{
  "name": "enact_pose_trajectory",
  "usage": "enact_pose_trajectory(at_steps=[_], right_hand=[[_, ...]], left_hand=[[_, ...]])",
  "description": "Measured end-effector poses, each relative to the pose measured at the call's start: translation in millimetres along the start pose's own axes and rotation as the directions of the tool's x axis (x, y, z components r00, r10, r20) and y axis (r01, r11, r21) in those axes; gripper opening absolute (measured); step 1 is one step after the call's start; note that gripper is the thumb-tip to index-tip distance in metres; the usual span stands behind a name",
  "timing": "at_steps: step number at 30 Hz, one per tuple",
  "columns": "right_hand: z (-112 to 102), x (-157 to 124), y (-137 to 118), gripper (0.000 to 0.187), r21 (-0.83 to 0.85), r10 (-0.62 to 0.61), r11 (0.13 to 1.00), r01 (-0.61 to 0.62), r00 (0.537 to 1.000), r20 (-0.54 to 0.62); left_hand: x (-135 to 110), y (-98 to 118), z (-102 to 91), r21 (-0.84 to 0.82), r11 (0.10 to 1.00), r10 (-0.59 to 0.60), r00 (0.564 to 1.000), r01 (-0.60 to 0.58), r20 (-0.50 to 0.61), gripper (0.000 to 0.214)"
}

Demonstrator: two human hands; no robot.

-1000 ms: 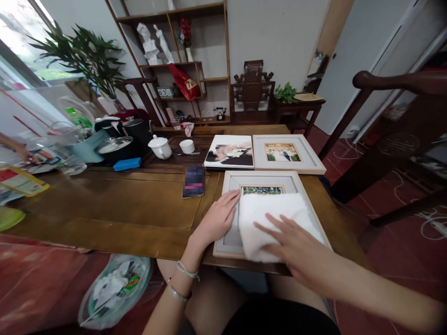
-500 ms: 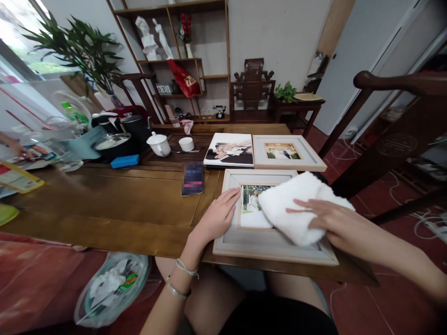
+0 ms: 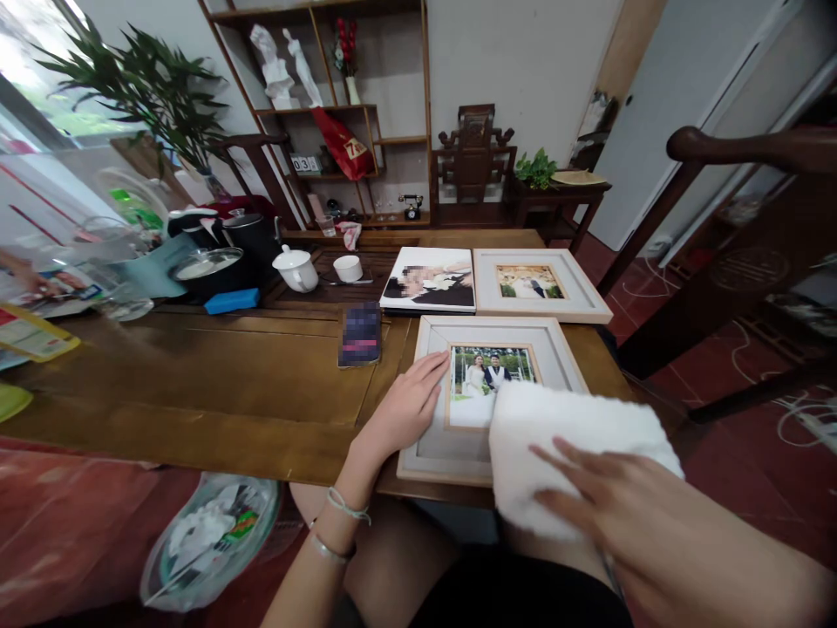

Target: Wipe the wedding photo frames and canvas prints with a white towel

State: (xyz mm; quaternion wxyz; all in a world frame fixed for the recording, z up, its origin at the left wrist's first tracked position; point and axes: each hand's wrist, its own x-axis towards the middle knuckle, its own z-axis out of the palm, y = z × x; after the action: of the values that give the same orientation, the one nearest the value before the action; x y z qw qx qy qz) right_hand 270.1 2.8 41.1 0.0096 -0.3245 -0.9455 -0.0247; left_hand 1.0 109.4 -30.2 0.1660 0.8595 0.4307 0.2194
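The left hand point(image 3: 405, 406) lies open on a photo frame point(image 3: 448, 455); the right hand point(image 3: 615, 501) spreads over a white cloth point(image 3: 549, 419) covering its near right part, grip unclear. Snagging cloth could drag the frame off the table point(image 3: 281, 375) if the left hand presses lightly. Beyond both hands, a phone point(image 3: 359, 335), canvas print point(image 3: 428, 281) and second frame point(image 3: 579, 288) limit sliding room.

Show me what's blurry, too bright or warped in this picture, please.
In the head view, the right hand and white cloth look softer than the left hand; also in the head view, the window is washed out, the right-hand chair looks stretched, perhaps lens distortion, and the phone is pixelated.
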Motion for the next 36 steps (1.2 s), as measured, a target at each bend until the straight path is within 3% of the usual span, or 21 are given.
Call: enact_pose_trajectory(at_steps=[2,5,10,15,18,23,26,28,31,36], right_hand=[[-6,-6,-13,0.067,0.071,-0.043,0.997,0.043,0.999,0.006],[3,0,-8,0.069,0.123,0.030,0.992,-0.029,0.999,-0.009],[30,32,51,0.064,0.059,0.198,0.979,-0.194,0.978,-0.070],[38,60,99,0.062,-0.074,0.373,0.917,-0.392,0.908,-0.193],[35,62,92,0.064,-0.087,0.294,0.949,-0.304,0.950,-0.108],[14,27,25,0.069,-0.007,0.150,0.989,-0.150,0.987,0.064],[0,3,-12,0.071,0.091,0.028,0.995,-0.034,0.998,0.056],[-3,-2,-21,0.071,0.162,-0.001,0.987,-0.007,0.999,0.051],[6,9,-10,0.074,0.219,0.034,0.975,-0.043,0.999,0.042],[34,47,49,0.063,0.073,0.162,0.985,-0.158,0.986,-0.050]], left_hand=[[0,0,0.2,0.001,1.000,0.001,1.000,-0.001,0.003,0.046],[0,0,0.1,0.005,1.000,0.000,1.000,0.000,0.008,0.046],[0,0,-0.3,0.001,1.000,0.004,1.000,-0.004,0.006,0.045],[-1,0,-0.5,-0.005,1.000,0.013,1.000,-0.013,-0.004,0.046],[-1,0,-0.5,-0.008,1.000,0.011,1.000,-0.011,-0.004,0.046],[0,1,-0.6,0.001,1.000,0.007,1.000,-0.007,0.006,0.047],[0,2,-0.6,0.010,1.000,0.001,1.000,-0.001,0.016,0.047],[0,1,-0.3,0.012,1.000,0.006,1.000,-0.006,0.014,0.047],[0,0,0.5,0.009,1.000,0.014,1.000,-0.014,0.002,0.047],[0,-1,0.0,0.004,1.000,0.023,1.000,-0.023,-0.012,0.046]])
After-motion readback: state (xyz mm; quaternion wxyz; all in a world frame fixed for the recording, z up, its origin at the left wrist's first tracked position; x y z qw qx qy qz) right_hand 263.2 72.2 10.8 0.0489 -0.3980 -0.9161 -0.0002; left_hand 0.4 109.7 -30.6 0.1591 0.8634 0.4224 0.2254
